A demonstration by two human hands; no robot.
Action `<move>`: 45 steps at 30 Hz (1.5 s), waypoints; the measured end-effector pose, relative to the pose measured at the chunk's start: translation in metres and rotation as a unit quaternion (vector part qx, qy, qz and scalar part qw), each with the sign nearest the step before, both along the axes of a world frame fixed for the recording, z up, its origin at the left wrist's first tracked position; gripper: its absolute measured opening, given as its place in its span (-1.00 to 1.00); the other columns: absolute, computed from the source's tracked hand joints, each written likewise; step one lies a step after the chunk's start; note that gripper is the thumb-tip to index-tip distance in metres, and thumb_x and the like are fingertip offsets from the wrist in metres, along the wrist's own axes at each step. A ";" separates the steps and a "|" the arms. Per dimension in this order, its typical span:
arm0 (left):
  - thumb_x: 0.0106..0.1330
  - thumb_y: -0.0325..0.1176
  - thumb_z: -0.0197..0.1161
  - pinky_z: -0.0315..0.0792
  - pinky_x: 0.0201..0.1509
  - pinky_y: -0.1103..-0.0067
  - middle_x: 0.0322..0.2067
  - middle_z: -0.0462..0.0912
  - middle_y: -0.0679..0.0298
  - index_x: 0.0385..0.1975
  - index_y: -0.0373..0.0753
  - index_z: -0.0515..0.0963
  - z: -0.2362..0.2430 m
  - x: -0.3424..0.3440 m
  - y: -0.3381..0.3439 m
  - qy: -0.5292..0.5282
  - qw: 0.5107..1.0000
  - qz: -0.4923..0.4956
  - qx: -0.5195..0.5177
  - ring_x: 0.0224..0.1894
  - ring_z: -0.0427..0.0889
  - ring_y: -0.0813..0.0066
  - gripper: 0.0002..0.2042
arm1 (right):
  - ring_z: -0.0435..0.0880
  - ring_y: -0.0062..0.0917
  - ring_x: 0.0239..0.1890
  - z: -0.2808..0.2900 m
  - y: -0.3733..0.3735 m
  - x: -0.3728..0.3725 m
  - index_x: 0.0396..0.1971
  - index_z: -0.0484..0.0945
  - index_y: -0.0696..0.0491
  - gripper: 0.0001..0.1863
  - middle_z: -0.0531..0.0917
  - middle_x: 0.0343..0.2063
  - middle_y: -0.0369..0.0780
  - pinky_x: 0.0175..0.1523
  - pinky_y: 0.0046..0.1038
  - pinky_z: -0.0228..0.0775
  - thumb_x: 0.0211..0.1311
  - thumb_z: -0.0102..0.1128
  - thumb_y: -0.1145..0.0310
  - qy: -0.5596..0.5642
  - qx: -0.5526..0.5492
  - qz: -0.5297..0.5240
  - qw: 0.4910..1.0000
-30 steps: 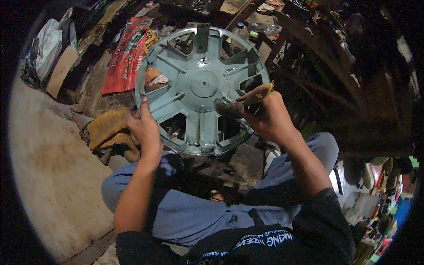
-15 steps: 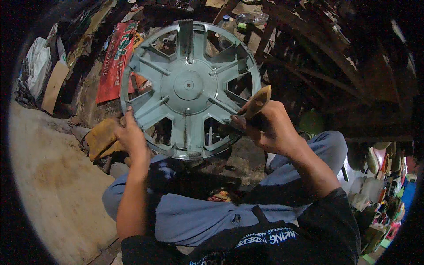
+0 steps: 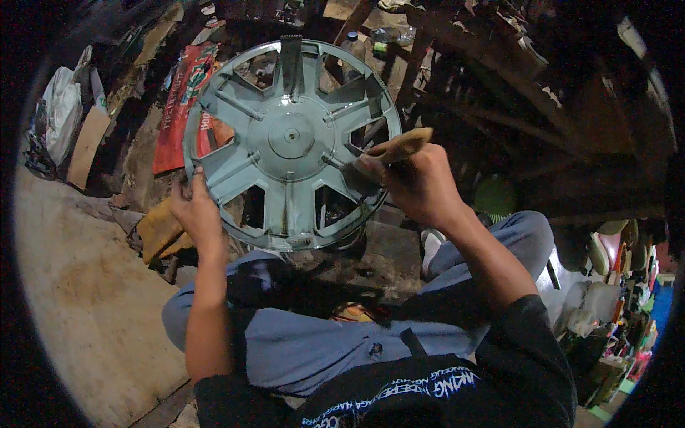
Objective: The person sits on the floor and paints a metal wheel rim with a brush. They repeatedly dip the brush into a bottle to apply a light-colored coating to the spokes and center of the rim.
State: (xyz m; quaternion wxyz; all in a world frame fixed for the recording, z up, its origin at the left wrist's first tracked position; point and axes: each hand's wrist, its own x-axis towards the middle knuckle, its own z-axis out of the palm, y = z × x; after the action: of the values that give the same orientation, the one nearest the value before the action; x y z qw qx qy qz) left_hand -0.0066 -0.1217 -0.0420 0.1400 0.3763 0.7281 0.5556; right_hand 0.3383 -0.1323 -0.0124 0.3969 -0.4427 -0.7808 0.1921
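Wheel cover [image 3: 289,135]: located between the two hands and mostly ahead of them, ribbed face turned up to the head view. Disc is round, so no long axis to speak of; hub lies ahead and right of the left hand, ahead and left of the right hand. Rim is held at its left edge by the left hand [image 3: 196,214]. Grip is narrow there: one digit is laid up along the rim, the others are partly hidden, so their wrap cannot be told. What carries the cover from below cannot be told either.

Brush [image 3: 404,145]: held in the right hand [image 3: 421,187], fingers closed around the pale handle. Long axis is slanted, butt up and away to the right of the fist, dark head pointed down-left toward the cover's lower right spoke. Key relation: brush head is set over that spoke, right hand much nearer to it than left. Contact between bristles and spoke cannot be confirmed, blurred.

Poses: left forearm is held nearly straight ahead; right forearm is angled forward and inward.

Further out: yellow cloth [image 3: 158,230] is seen just left of the left hand, wooden board [image 3: 85,278] beyond it. Red sheet [image 3: 177,118] is placed ahead of the left hand, partly covered by the rim. Bottle [image 3: 353,44] is visible ahead, past the cover's far edge.
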 end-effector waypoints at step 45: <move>0.44 -0.33 0.32 0.48 0.07 0.44 -0.18 0.77 0.09 -0.03 -0.54 0.67 -0.004 -0.011 -0.002 -0.055 0.998 -0.041 -0.008 -0.15 0.62 0.43 -0.67 | 0.75 -0.56 -0.25 -0.027 0.064 -0.051 -0.13 0.75 0.14 -0.84 0.81 -0.27 -0.23 -0.10 -0.44 0.60 0.34 0.34 0.46 0.234 -0.161 -0.034 0.958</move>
State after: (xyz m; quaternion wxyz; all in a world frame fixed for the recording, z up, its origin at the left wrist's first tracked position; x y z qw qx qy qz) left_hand -0.0173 -0.1232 -0.0460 0.2059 0.3734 0.7076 0.5634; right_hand 0.2870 -0.0680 -0.0390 0.4989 -0.4698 -0.6090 0.3995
